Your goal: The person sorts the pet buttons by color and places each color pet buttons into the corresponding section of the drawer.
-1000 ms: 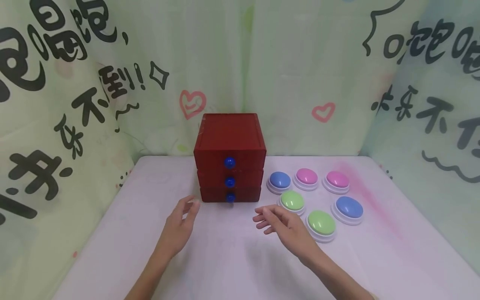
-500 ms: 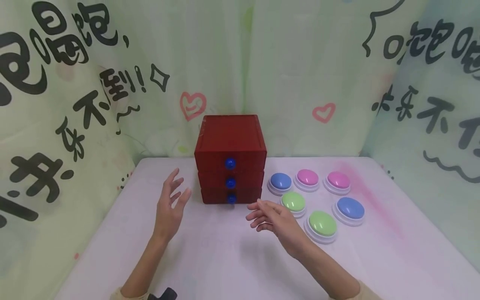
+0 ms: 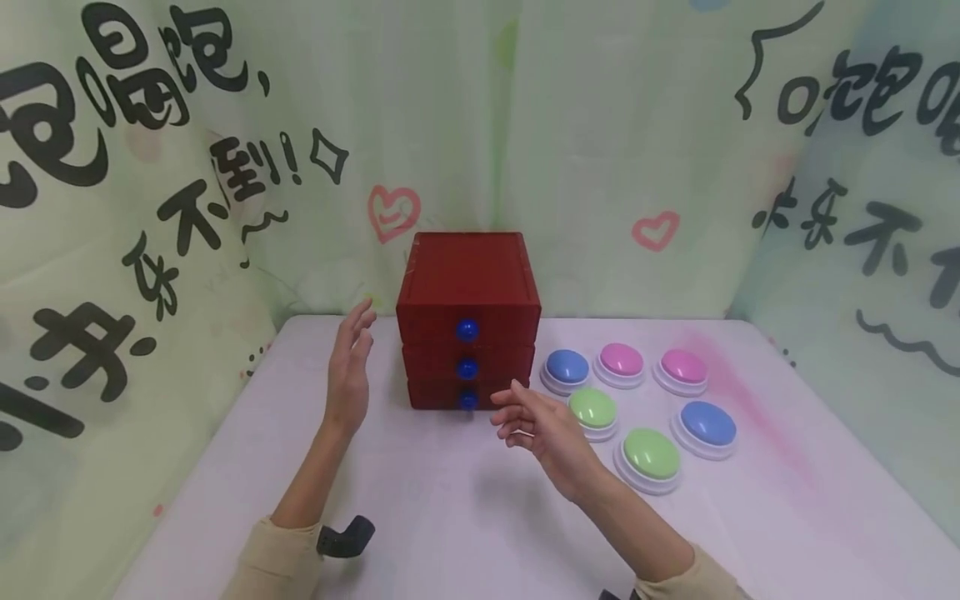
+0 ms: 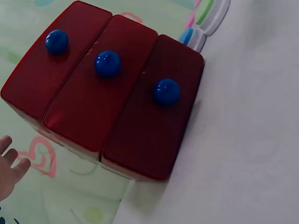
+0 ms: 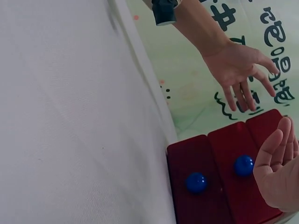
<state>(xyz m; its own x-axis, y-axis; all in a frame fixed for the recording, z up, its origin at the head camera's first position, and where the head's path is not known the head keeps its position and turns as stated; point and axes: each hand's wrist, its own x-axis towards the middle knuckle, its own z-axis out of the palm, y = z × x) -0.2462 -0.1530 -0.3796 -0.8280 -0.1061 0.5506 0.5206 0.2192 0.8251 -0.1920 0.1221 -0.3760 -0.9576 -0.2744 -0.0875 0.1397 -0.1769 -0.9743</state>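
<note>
A dark red chest of drawers with three drawers stands at the back of the table, all its drawers pushed in. Each drawer front carries a round blue knob. To the left of the chest my left hand is raised, fingers extended, holding nothing. My right hand hovers before the chest's lower right corner with loosely bent fingers and an empty palm. From the right wrist, both the right hand and the left hand show near the drawer fronts. Only some left fingertips appear in the left wrist view.
Several round push buttons in white bases stand right of the chest: blue, pink and green. A white cloth covers the table. A pale green curtain with writing and hearts closes off the back and sides.
My left hand has risen and moved forward from the chest's lower left front to beside its left side. The right hand has shifted slightly left and up. The chest has stayed put.
</note>
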